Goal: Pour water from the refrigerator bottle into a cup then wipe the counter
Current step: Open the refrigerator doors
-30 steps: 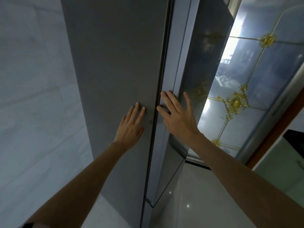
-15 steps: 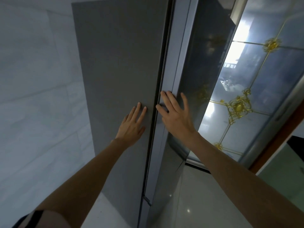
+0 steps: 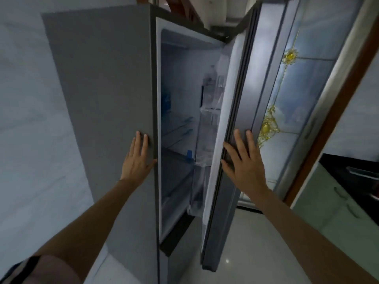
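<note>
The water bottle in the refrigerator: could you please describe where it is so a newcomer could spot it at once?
Start at the grey refrigerator, whose door stands swung open to the right. On the door's inner side, an upper shelf holds the clear water bottle, standing upright. It is the tall see-through thing there, unlike the small blue items deeper inside.

Both bare arms reach forward and up. The left hand [image 3: 137, 160] lies flat, fingers straight, thumb hooked to the right. The right hand [image 3: 244, 163] spreads open, fingers straight and pointing up.
</note>
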A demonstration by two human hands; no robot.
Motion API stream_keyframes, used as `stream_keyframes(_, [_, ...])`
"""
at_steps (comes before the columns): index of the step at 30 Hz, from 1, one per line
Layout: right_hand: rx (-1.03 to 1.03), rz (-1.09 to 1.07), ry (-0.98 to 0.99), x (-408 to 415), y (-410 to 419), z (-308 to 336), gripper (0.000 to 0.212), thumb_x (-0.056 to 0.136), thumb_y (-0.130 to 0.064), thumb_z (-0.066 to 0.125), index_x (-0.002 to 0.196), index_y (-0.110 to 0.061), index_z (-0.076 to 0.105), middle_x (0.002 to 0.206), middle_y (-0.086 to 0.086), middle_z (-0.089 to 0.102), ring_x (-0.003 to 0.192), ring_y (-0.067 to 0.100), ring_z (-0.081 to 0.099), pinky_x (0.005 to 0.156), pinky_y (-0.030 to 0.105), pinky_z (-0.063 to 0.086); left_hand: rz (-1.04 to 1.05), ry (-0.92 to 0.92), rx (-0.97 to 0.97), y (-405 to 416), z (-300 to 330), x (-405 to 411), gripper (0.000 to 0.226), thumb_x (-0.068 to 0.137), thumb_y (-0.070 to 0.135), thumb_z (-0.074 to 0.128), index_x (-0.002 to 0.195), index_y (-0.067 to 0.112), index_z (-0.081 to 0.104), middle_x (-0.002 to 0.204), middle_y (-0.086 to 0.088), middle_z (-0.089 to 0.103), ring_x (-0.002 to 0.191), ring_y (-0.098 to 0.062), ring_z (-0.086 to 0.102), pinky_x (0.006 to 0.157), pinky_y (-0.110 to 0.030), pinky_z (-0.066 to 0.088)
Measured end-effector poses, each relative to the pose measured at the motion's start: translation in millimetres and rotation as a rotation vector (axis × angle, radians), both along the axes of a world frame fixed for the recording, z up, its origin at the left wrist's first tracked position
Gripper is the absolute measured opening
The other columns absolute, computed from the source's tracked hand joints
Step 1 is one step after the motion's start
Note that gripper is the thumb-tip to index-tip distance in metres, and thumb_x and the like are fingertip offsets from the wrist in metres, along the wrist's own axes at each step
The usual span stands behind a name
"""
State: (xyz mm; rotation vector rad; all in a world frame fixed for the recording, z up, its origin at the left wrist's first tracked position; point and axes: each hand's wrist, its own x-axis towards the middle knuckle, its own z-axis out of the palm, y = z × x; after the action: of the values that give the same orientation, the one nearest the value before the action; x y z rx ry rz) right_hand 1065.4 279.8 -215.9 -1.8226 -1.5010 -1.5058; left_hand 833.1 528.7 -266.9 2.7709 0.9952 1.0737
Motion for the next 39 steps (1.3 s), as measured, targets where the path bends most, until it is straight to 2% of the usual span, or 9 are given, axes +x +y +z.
stream_keyframes(5, [0.006,-0.153,0.012,37.0,-36.5,-6.4,0.064,0.096,-0.046,0.049,0.145,-0.007,0.035,0.152,0.021,0.026,0.141,0.044,0.02,0.114,0.053,0.026,0.016,0.017,0.038,-12.0,1.8,8.9,0.086,0.084,0.018,0.069,0.148,-0.001,0.016,0.156,-0.023,0.01,0.14,-0.042,0.024,0.096,-0.053,0.047])
stream_keyframes(11, [0.032,-0.222,0.119,63.5,-64.9,-12.5,0.069,0.094,-0.05,0.051,0.148,-0.01,0.032,0.154,0.02,0.022,0.143,0.041,0.018,0.113,0.048,0.03,0.075,0.02,0.034,-24.8,2.4,22.4,0.085,0.083,0.003,0.065,0.149,0.0,0.011,0.158,-0.018,0.005,0.143,-0.039,0.016,0.088,-0.051,0.052])
stream_keyframes(13, [0.043,-0.227,0.183,67.7,-72.3,-12.6,0.068,0.094,-0.048,0.052,0.148,-0.012,0.032,0.155,0.021,0.021,0.143,0.04,0.017,0.108,0.048,0.038,0.085,0.028,0.03,-27.2,2.3,24.2,0.09,0.083,-0.003,0.064,0.151,0.007,0.007,0.159,-0.016,0.002,0.143,-0.04,0.014,0.078,-0.051,0.056])
stream_keyframes(16, [0.073,-0.237,0.326,72.8,-82.9,-13.5,0.066,0.094,-0.046,0.053,0.148,-0.017,0.031,0.156,0.023,0.013,0.143,0.044,0.011,0.089,0.051,0.052,0.094,0.065,0.031,-27.9,2.3,24.8,0.094,0.082,-0.004,0.064,0.151,0.015,0.004,0.159,-0.013,-0.002,0.143,-0.04,0.012,0.068,-0.052,0.057])
stream_keyframes(19, [0.066,-0.23,0.439,82.0,-91.9,-15.9,0.065,0.094,-0.049,0.045,0.15,-0.023,0.025,0.156,0.025,0.003,0.14,0.05,0.013,0.082,0.054,0.052,0.115,0.072,0.022,-28.6,4.1,25.2,0.091,0.085,0.0,0.062,0.152,0.017,0.002,0.16,-0.009,-0.007,0.145,-0.037,0.009,0.071,-0.052,0.057])
stream_keyframes(27, [0.068,-0.252,0.499,104.2,-103.4,-15.3,0.064,0.096,-0.044,0.036,0.152,-0.019,0.017,0.155,0.03,0.005,0.131,0.057,0.025,0.099,0.061,0.038,0.155,0.077,0.004,-37.1,11.0,21.8,0.089,0.086,0.007,0.063,0.152,0.017,0.003,0.16,-0.009,-0.004,0.145,-0.035,0.011,0.079,-0.052,0.055])
stream_keyframes(33, [0.034,-0.275,0.536,111.9,-111.6,-12.2,0.065,0.095,-0.046,0.036,0.151,-0.018,0.02,0.156,0.027,0.005,0.131,0.056,0.027,0.097,0.06,0.039,0.161,0.071,0.041,-39.9,11.0,21.4,0.088,0.082,0.001,0.065,0.151,0.011,0.011,0.158,-0.015,0.006,0.142,-0.041,0.016,0.085,-0.057,0.052])
stream_keyframes(35, [0.029,-0.269,0.551,112.8,-113.4,-11.3,0.065,0.095,-0.046,0.036,0.151,-0.018,0.022,0.156,0.026,0.005,0.131,0.055,0.027,0.094,0.06,0.042,0.174,0.064,0.103,-41.1,9.5,22.5,0.087,0.079,-0.005,0.066,0.15,0.007,0.016,0.156,-0.02,0.012,0.14,-0.044,0.019,0.092,-0.058,0.047])
stream_keyframes(39, [0.003,-0.273,0.557,117.7,-118.9,-8.7,0.065,0.095,-0.048,0.032,0.151,-0.017,0.02,0.156,0.024,0.004,0.132,0.054,0.026,0.093,0.059,0.044,0.22,0.055,0.187,-48.9,4.9,33.6,0.086,0.077,-0.004,0.066,0.149,0.002,0.019,0.155,-0.025,0.013,0.142,-0.042,0.014,0.109,-0.06,0.025])
